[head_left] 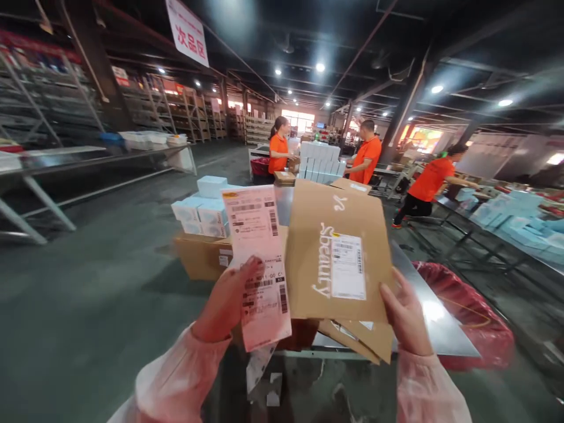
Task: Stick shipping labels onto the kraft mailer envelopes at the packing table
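My left hand (231, 296) pinches a strip of printed shipping labels (259, 247), which hangs upright with its lower end below the thumb. To its right, my right hand (408, 308) grips the lower right edge of a flat brown cardboard mailer (304, 252). White lettering runs down the mailer, and a white shipping label (349, 267) is stuck on its front. Below it, more cardboard mailers (370, 338) lie at the metal table's near edge. Fingers behind the mailer are hidden.
The metal table (423, 305) reaches forward beneath the mailers. On the left, light-blue boxes (207, 214) sit on a brown carton (198, 258). A red plastic-lined bin (480, 335) stands on the right. Several people in orange shirts (368, 155) are farther back.
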The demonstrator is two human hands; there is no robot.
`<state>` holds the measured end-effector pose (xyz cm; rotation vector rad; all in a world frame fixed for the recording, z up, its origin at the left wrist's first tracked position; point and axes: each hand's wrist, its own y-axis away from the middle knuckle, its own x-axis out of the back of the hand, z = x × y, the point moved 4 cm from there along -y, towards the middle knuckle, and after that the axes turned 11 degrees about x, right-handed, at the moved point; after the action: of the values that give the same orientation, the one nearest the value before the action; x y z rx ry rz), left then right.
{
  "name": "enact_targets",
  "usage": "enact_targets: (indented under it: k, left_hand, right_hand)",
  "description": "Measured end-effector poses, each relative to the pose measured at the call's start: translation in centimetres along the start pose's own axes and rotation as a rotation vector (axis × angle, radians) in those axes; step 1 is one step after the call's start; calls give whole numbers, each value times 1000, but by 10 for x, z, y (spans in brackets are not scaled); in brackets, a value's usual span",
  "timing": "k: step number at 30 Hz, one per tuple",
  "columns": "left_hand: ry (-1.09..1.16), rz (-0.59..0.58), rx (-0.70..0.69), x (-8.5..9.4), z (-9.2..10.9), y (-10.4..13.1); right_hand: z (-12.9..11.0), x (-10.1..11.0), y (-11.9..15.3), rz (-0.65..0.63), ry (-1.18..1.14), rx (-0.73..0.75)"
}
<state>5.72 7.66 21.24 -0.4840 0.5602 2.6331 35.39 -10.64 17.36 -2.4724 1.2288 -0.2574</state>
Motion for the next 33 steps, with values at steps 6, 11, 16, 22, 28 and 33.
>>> enact_targets:
  k: [6,11,16,22,28,33]
  left_hand:
    - [-28,-87,28,12,-37,30]
    - [-232,-312,38,-1,-93,31]
    - [-220,-324,-81,-6,-93,22]
    - [-209,-120,-68,11,-97,8]
    - [-196,5,-172,18,-104,-7]
    - [-111,-384,161,19,-116,-21]
  right_hand:
    - [39,92,0,128,388,-224]
    - [5,-41,55,-356,50,-50]
    - [-28,-134,109,-500,-138,-76]
    - [-23,-145,77,-641,93,11]
    - [-34,-163,51,-791,177,57]
    - [-21,-193,-29,-605,481,449]
